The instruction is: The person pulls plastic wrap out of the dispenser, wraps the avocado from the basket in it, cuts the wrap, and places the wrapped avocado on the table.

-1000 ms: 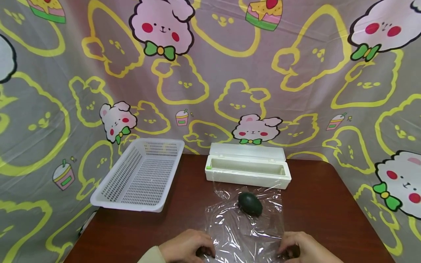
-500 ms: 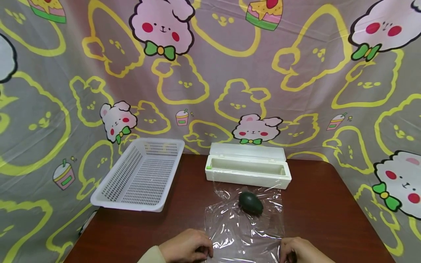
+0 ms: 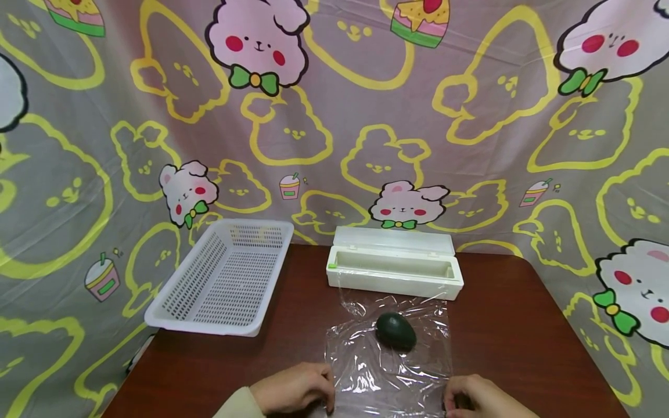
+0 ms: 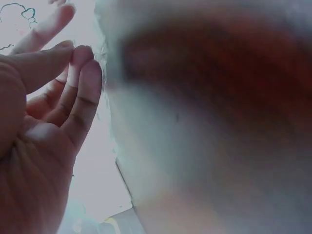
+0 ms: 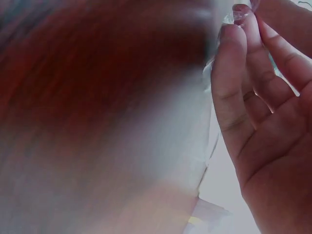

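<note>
A sheet of cling film (image 3: 366, 371) lies over the table in the head view, running from the front of a white cling film box (image 3: 394, 284) towards me. On the film sits a dark green avocado (image 3: 395, 331), nearer the box than my hands. My left hand (image 3: 295, 388) pinches the film's near left edge between thumb and fingers. At the near right edge, my right hand (image 3: 483, 397) pinches it too. In the left wrist view, thumb and fingertips (image 4: 90, 73) meet beside the film. Crumpled film shows at the fingertips (image 5: 233, 33) in the right wrist view.
A white perforated basket (image 3: 206, 329) stands at the table's left. The film box's lid (image 3: 394, 239) is raised at the back. Patterned cloth (image 3: 334, 116) encloses the brown table (image 3: 528, 325) at the back and sides.
The avocado has shifted slightly towards me and turned a little. My left hand has moved slightly left, and the right hand has changed its finger position on the film edge.
</note>
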A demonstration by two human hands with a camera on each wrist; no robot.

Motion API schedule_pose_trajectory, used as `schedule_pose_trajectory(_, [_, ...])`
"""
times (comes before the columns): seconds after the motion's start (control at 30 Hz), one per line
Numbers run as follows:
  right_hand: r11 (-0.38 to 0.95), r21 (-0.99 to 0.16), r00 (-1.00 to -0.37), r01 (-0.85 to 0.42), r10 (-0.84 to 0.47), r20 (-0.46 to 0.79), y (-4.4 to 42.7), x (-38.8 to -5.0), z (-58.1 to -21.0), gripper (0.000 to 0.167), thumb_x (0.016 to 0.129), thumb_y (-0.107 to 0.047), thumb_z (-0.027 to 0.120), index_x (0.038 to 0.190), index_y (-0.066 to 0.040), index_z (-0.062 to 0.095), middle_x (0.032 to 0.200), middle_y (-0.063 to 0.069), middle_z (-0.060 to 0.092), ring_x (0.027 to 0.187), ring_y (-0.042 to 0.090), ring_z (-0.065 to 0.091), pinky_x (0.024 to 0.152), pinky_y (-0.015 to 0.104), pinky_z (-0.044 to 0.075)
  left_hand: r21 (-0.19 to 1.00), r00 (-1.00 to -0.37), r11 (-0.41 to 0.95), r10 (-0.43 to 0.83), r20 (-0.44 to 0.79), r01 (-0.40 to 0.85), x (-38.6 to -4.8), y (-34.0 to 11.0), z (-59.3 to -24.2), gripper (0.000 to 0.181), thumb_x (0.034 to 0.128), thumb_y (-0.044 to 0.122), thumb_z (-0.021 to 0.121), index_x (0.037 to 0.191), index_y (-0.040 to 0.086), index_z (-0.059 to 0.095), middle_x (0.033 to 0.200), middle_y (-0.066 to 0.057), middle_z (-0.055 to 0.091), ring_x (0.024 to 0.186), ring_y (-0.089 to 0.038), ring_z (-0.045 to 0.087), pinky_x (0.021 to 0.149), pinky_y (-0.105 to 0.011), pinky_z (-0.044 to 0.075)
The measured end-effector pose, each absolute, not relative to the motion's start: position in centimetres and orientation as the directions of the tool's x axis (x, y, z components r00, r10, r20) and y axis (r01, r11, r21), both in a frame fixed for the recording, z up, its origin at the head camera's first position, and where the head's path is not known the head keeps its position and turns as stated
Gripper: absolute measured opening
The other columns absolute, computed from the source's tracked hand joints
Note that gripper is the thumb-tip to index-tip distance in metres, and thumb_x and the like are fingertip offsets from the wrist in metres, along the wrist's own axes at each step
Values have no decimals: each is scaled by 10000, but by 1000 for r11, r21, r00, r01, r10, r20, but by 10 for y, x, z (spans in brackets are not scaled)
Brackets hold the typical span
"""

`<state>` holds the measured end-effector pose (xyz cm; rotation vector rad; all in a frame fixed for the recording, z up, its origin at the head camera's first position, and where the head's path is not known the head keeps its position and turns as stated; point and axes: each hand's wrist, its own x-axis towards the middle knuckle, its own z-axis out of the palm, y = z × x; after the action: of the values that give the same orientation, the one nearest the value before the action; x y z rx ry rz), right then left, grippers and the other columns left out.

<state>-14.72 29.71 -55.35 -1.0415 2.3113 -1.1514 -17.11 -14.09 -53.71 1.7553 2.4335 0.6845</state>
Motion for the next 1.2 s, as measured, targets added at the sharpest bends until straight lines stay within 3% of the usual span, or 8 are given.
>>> schedule_pose_trajectory(0.17, [399,-844,-701,-359,-712,-38,297,-148,-547,77,959,-244,742,911,-205,697,842,-172,639,751,-64,554,589,203,492,381,-397,315,904,158,869,-171,-141,-537,106,914,166,767,991,238,767,936,116,611,848,108,547,795,20,373])
schedule_pose_trajectory(0.33, [385,-849,-700,-363,-714,-24,296,-147,-545,71,944,-231,756,905,-197,708,815,-151,647,716,-65,547,560,204,488,275,-406,367,908,99,889,-168,-136,-540,199,844,276,848,976,255,700,888,174,602,795,126,481,724,14,333])
schedule_pose_trajectory(0.53, [376,-862,-679,-341,-733,-51,295,-147,-550,63,963,-177,729,907,-157,708,794,-153,629,701,-86,531,550,186,479,173,-380,358,917,123,918,-167,-134,-543,120,888,261,791,877,286,675,846,210,606,807,115,526,736,-11,369])
schedule_pose_trajectory(0.67, [370,-859,-672,-353,-739,-43,296,-148,-549,64,974,-171,716,914,-154,701,799,-137,634,722,-82,538,566,187,480,212,-403,369,903,149,905,-170,-136,-540,133,929,259,752,878,261,629,836,189,573,790,106,496,736,-9,357])
schedule_pose_trajectory(0.83, [377,-813,-683,-444,-730,34,299,-152,-540,59,981,-196,718,932,-202,686,858,-169,649,784,-73,565,627,190,494,270,-444,380,864,237,885,-180,-137,-527,173,950,224,746,876,222,589,832,150,554,800,65,495,759,-28,382])
schedule_pose_trajectory(0.97, [368,-757,-697,-539,-700,157,300,-157,-529,83,982,-141,712,950,-203,667,857,-137,665,762,-71,572,600,200,508,260,-500,435,814,296,862,-190,-136,-515,178,941,185,762,889,215,594,859,137,566,817,29,528,764,-87,447])
schedule_pose_trajectory(1.2, [438,-700,-774,-564,-576,263,297,-169,-512,179,961,-99,727,938,-248,631,857,-149,633,703,-36,572,559,221,504,231,-613,568,713,342,790,-210,-130,-497,165,938,167,772,928,226,619,891,137,583,821,-11,541,747,-191,504])
